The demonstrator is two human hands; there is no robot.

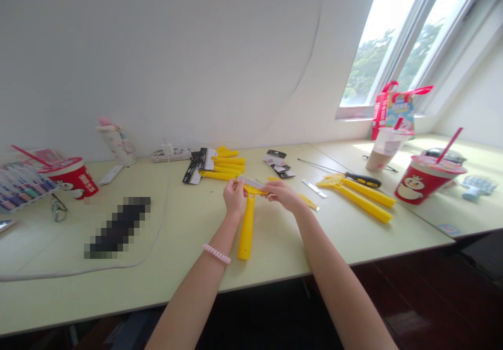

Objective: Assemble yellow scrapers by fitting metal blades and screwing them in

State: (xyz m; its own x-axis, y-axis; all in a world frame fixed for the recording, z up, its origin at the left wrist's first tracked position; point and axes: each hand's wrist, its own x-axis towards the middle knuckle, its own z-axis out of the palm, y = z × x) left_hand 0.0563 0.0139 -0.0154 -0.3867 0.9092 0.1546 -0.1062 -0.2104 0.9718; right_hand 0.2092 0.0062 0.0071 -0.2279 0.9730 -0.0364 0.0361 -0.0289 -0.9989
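Pinching a yellow plastic scraper (246, 229) by its T-shaped head, above the middle of the desk (275, 266), with fingers curled and closed, not spread. Gripping the head's left end between thumb and fingertips of the left hand (234, 197), and pressing its right end between thumb and forefinger of the right hand (283, 195). Showing along the head's top edge, a thin steel blade (251, 183), its seating too small to judge. Pointing back toward the desk's near edge, the scraper's long handle; not telling whether its end is touching the desk. Wearing a pink coiled hair tie (217, 253) on the left wrist. Lying just beyond the hands, a heap of yellow scraper handles (226, 164) beside black-and-white packaging cards (198, 165). Lying farther right, torn card pieces (277, 163), a loose steel blade (313, 188), and two assembled yellow scrapers (365, 198) near a black-and-yellow screwdriver (363, 180). Standing along the desk's back, a white power strip (171, 155) and a floral water bottle (116, 143). Standing at the left, a red paper cup (69, 178) near a pair of glasses (58, 208). Standing at the right, a second red paper cup (426, 179) and a plastic milk-tea cup (387, 150), with a red-handled gift bag (393, 110) on the windowsill. Running across the desk's left half, a white cable (161, 219), passing near a pixelated dark object (118, 228).
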